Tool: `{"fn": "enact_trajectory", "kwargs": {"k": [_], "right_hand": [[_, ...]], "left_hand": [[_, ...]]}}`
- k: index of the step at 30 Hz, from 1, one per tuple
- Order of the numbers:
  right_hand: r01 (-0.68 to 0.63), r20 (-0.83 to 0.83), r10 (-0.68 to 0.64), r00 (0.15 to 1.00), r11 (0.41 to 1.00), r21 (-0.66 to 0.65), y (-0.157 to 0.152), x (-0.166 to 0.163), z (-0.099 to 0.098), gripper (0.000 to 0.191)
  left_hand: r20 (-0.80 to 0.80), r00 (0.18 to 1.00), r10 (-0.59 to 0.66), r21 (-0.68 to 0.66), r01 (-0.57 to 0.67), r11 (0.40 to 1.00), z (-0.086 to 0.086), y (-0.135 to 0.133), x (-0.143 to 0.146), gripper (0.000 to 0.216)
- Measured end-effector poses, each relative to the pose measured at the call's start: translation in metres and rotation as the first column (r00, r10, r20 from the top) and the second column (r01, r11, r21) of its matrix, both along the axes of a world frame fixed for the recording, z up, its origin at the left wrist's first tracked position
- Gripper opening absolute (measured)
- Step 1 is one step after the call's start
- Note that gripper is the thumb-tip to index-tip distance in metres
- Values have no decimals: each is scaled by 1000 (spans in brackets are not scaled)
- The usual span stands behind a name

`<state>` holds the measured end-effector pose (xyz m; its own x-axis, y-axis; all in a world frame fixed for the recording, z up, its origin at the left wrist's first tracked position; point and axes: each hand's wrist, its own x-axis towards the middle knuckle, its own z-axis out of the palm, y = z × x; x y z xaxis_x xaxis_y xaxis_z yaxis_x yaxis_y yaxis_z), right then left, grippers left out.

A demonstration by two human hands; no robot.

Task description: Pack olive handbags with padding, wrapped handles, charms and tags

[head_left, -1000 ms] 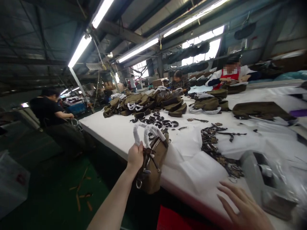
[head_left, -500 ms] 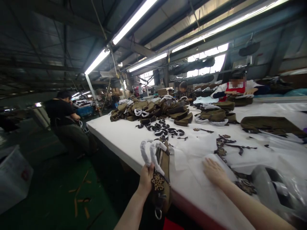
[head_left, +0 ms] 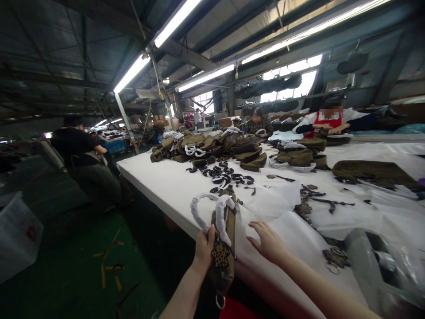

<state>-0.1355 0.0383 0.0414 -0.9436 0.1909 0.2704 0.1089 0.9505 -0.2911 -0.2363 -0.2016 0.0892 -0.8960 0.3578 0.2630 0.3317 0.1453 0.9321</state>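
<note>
My left hand [head_left: 203,250] grips an olive handbag [head_left: 229,223] at the table's near edge, its fingers closed around the side by the handles. White wrapping covers the two curved handles [head_left: 221,219]. A leopard-print flower charm [head_left: 220,254] hangs on the bag beside my thumb, and a metal ring shows at the bag's lower end. To the right, my right hand [head_left: 267,241] hovers over or rests on the white table with fingers spread, apart from the bag and holding nothing. Thin white sheets [head_left: 299,235] lie beside it.
Olive bags [head_left: 212,148] are heaped on the white table [head_left: 159,188], with black straps [head_left: 222,175] before them. More flower charms [head_left: 303,208] and a grey tape dispenser [head_left: 368,261] lie right. Co-workers sit across the table; another person [head_left: 81,155] stands left near a white bin [head_left: 20,239].
My right hand has moved left from the white sheets towards the bag. The left hand still grips the bag, which has turned slightly. The person in red has shifted their hands.
</note>
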Motion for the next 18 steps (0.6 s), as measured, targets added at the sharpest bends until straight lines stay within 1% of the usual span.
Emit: {"fn": "enact_trajectory", "kwargs": {"k": [3, 5, 7, 9, 10, 11, 13, 16, 18], "right_hand": [[-96, 68, 98, 993, 995, -35, -2, -2, -7, 53], [-131, 117, 138, 984, 989, -62, 3, -5, -16, 51], [-95, 161, 109, 981, 991, -91, 14, -7, -25, 45], [-2, 190, 25, 981, 993, -118, 28, -9, -29, 43], [46, 193, -20, 981, 990, -131, 34, -10, -28, 42], [86, 184, -59, 981, 986, -145, 39, -9, -23, 41], [129, 136, -104, 985, 975, -182, 43, -6, -6, 39], [98, 29, -93, 995, 963, -252, 32, 7, 40, 47], [22, -50, -43, 998, 933, -360, 21, 21, 72, 53]], "left_hand": [[-8, 1000, 24, 33, -23, 999, -2, 4, 5, 60], [-4, 998, 58, 52, -57, 997, -3, 9, 6, 61], [2, 995, 100, 70, -100, 993, -3, 14, 4, 63], [8, 988, 157, 94, -157, 983, -2, 22, -1, 65], [10, 983, 186, 105, -186, 977, -1, 26, -4, 65], [12, 977, 211, 113, -211, 971, 1, 32, -7, 65], [9, 971, 239, 123, -238, 963, 4, 48, -11, 62], [-24, 977, 211, 121, -207, 971, 9, 79, -7, 55], [-68, 990, 123, 95, -116, 989, 12, 100, 4, 51]]}}
